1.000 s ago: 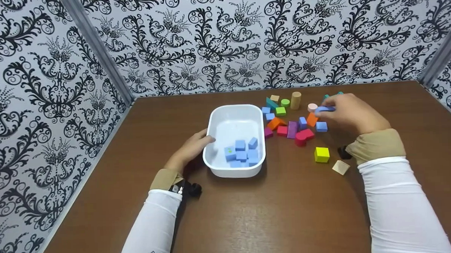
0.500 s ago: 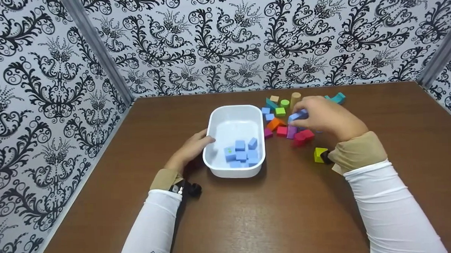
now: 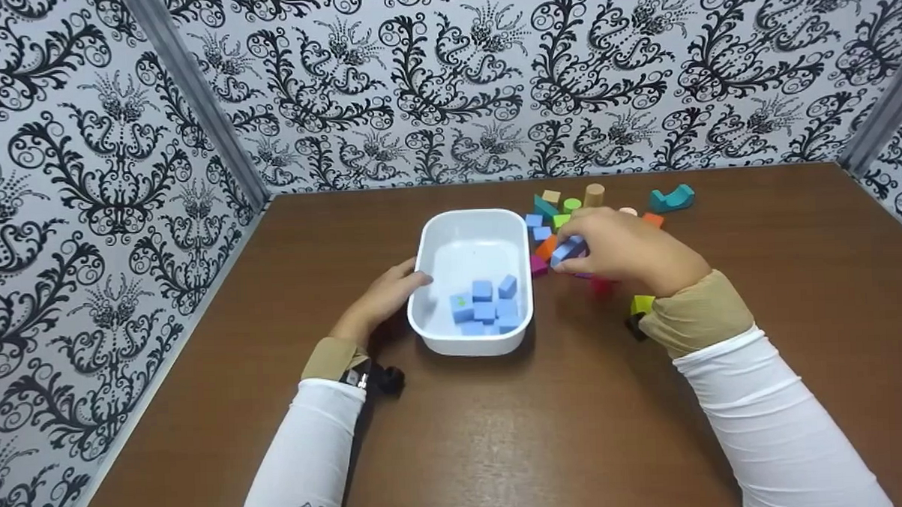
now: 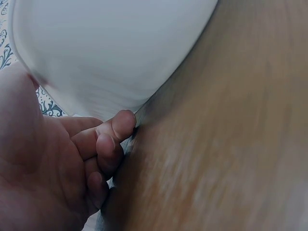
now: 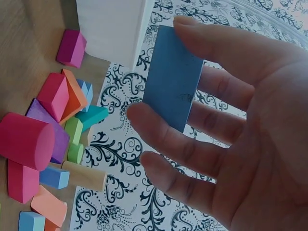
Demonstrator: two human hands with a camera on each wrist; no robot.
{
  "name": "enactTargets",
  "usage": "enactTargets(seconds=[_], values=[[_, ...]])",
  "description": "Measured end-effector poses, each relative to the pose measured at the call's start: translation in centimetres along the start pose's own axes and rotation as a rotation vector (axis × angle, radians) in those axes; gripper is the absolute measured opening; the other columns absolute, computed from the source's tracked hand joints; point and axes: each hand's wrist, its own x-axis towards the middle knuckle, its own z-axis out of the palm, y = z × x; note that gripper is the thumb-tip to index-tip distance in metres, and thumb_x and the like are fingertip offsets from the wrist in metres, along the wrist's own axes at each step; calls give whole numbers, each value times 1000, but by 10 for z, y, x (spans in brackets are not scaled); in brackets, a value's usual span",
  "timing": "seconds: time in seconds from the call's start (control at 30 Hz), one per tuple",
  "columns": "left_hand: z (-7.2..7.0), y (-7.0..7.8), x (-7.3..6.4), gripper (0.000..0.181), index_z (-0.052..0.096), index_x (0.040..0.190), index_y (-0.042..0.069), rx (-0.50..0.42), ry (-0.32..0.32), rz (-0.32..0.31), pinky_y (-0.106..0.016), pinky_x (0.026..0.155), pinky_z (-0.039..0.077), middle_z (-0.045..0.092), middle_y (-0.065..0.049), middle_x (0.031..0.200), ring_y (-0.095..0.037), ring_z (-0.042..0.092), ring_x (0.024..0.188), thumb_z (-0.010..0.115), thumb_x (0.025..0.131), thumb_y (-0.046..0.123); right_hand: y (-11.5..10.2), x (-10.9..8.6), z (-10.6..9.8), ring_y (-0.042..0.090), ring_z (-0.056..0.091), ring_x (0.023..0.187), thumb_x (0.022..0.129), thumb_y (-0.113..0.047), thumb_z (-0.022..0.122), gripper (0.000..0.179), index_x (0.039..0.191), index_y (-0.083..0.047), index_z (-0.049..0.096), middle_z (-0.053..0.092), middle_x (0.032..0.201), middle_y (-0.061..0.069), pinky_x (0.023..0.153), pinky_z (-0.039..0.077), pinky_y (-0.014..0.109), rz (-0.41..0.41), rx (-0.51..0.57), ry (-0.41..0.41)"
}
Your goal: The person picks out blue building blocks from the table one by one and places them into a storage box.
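Observation:
A blue rectangular toy block (image 5: 174,79) is pinched between the thumb and fingers of my right hand (image 3: 623,249), held up off the table to the right of a white plastic tub (image 3: 477,346). Several blue blocks (image 3: 484,312) lie inside that tub, gathered at its near end. My left hand (image 3: 383,295) grips the tub's left side, thumb over the rim. In the left wrist view its fingers (image 4: 109,150) curl against the outer wall near the tabletop.
Mixed blocks lie right of the tub, partly hidden by my right hand: a magenta block (image 3: 538,265), a wooden cylinder (image 3: 594,195), an orange block (image 5: 72,94), a purple block (image 5: 48,127). A teal arch (image 3: 673,198) lies farther right. Patterned walls bound the table.
My right hand has moved left with the blue block, from the right side of the block pile toward the tub. The left hand and tub have stayed in place.

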Motion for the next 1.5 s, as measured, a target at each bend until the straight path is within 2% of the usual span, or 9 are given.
enactTargets(seconds=[0.17, 0.5, 0.7, 0.83, 0.93, 1.0, 1.1, 1.17, 1.5], values=[[0, 2, 1, 72, 43, 162, 5, 4, -1, 6, -45, 116, 41, 57, -18, 152, -29, 56, 130, 55, 97, 32, 0, -1, 0, 26, 66, 97, 93, -25, 83, 30, 116, -6, 78, 72, 109, 7, 92, 58, 50, 25, 10, -6], [-1, 0, 1, 74, 42, 163, 4, 16, -3, 6, -45, 118, 40, 56, -18, 154, -28, 55, 131, 55, 96, 32, -8, 1, 2, 28, 66, 102, 94, -25, 82, 29, 117, -7, 79, 71, 111, 8, 96, 57, 50, -11, 26, -5], [-1, -1, 1, 72, 44, 162, 6, 3, 0, 19, -43, 114, 43, 58, -17, 150, -27, 57, 127, 56, 96, 32, -29, 3, 6, 23, 65, 93, 93, -27, 83, 27, 113, -9, 79, 66, 109, 6, 85, 58, 43, -140, -25, 80], [-1, -2, 0, 71, 44, 162, 4, -5, -4, 30, -42, 113, 44, 60, -18, 148, -27, 58, 125, 55, 96, 30, -44, 5, 14, 20, 66, 89, 91, -24, 86, 27, 112, -9, 79, 65, 110, 6, 80, 59, 36, -263, 1, 145], [-1, -2, 0, 70, 45, 161, 3, -8, -9, 41, -41, 111, 46, 62, -19, 145, -27, 60, 122, 54, 96, 28, -53, 7, 22, 22, 68, 88, 90, -24, 87, 27, 111, -8, 78, 66, 111, 7, 77, 59, 34, -344, 14, 160], [-1, -3, 0, 69, 45, 160, 1, -8, -14, 49, -41, 110, 47, 63, -20, 143, -27, 62, 121, 54, 97, 27, -58, 8, 28, 24, 70, 89, 91, -24, 87, 28, 112, -8, 78, 66, 112, 8, 79, 60, 34, -384, 17, 147], [-1, -3, 1, 69, 46, 160, 1, -3, -12, 49, -41, 110, 47, 63, -20, 142, -26, 62, 120, 54, 97, 28, -64, 9, 34, 26, 71, 95, 92, -25, 85, 28, 114, -9, 78, 66, 116, 8, 85, 61, 36, -398, 22, 100], [-1, -4, 2, 69, 46, 159, 1, -2, -10, 47, -40, 110, 47, 64, -20, 142, -25, 62, 120, 54, 97, 29, -66, 9, 37, 26, 70, 99, 93, -26, 85, 30, 116, -9, 78, 66, 119, 8, 89, 61, 37, -388, 29, 70], [-1, -2, 1, 68, 46, 160, 1, 7, -5, 50, -39, 107, 48, 65, -21, 140, -25, 63, 118, 54, 97, 27, -69, 12, 51, 23, 67, 101, 91, -22, 86, 31, 117, -8, 78, 65, 122, 8, 95, 60, 41, -330, 50, -27]])
